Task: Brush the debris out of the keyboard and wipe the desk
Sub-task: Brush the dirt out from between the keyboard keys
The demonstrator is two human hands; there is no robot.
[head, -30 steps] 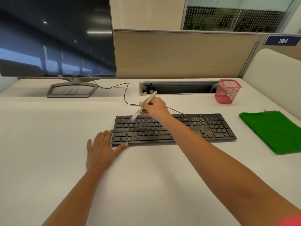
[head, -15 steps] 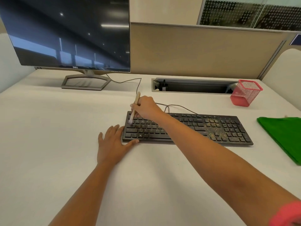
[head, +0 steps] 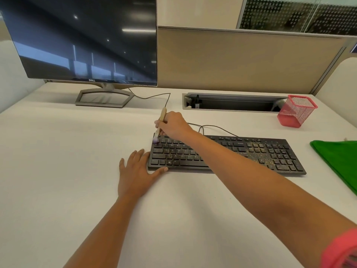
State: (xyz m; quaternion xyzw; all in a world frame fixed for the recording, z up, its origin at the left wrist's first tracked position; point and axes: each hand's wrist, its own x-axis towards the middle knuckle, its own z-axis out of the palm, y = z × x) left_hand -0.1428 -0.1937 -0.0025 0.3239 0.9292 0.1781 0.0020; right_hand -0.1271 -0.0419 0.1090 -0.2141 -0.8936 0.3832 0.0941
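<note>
A black keyboard point(head: 270, 153) lies on the white desk point(head: 58, 171), with yellowish debris point(head: 258, 153) scattered over its right half and a little near the left keys. My right hand point(head: 173, 125) grips a wooden-handled brush point(head: 161, 120), whose pale bristles touch the keyboard's far left corner. My left hand point(head: 136, 171) lies flat on the desk, fingers spread, its thumb against the keyboard's near left corner. A folded green cloth point(head: 340, 159) rests at the right edge.
A dark monitor point(head: 87, 39) on a grey stand point(head: 104, 97) occupies the back left. A thin cable point(head: 212, 127) runs behind the keyboard. A grey cable slot point(head: 231, 103) and a pink mesh pen cup point(head: 296, 111) sit at the back right, before a beige partition.
My right hand has swept the brush leftward along the top key row to the keyboard's left corner, the handle tilting more upright. My left hand stays put.
</note>
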